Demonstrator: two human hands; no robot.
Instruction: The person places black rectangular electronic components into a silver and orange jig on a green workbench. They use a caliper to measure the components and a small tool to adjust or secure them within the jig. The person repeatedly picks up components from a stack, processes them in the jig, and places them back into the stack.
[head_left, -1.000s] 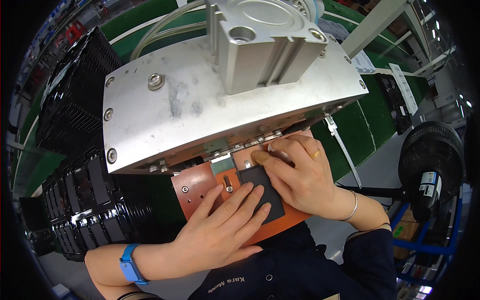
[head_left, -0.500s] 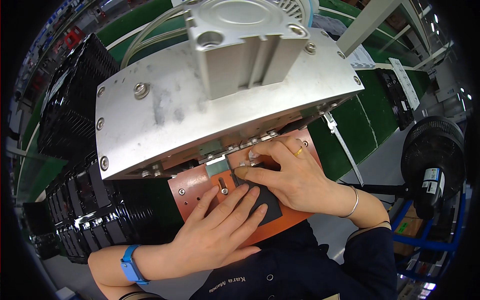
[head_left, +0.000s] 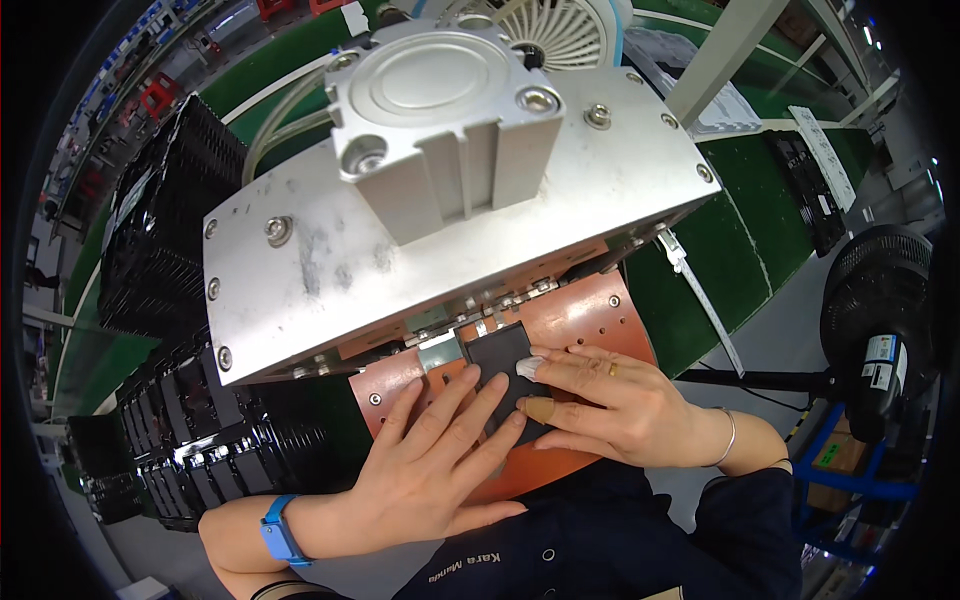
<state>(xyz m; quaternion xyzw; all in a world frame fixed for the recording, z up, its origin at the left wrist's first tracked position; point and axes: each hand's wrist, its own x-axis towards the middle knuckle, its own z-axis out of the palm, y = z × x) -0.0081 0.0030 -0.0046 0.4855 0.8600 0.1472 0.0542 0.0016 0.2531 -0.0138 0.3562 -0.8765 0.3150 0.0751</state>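
Observation:
A flat dark rectangular panel (head_left: pixel 500 352) lies on the orange fixture plate (head_left: pixel 590 312), just below the metal press (head_left: pixel 330 260). My left hand (head_left: pixel 420 470) is open and flat, its spread fingertips resting along the panel's left side. From the right, my right hand (head_left: pixel 620 410) reaches over with fingers extended, and two fingertips with white and tan coverings touch the panel's right side. Part of the panel's lower half is hidden under my fingers. At the panel's far end sit small metal tabs (head_left: pixel 482 328), near a pale green block (head_left: pixel 438 350).
A block-shaped cylinder (head_left: pixel 450 150) tops the press. Stacked black trays (head_left: pixel 170 220) stand at the left, with more black trays (head_left: pixel 210 440) nearer. At the right are a black fan (head_left: pixel 875 310) and a white strip (head_left: pixel 700 300) hanging beside the green table (head_left: pixel 690 320).
My right hand has drawn back from the panel's far end to its right side, and its pinch has loosened. The left hand stays over the panel. The whole view has shifted slightly.

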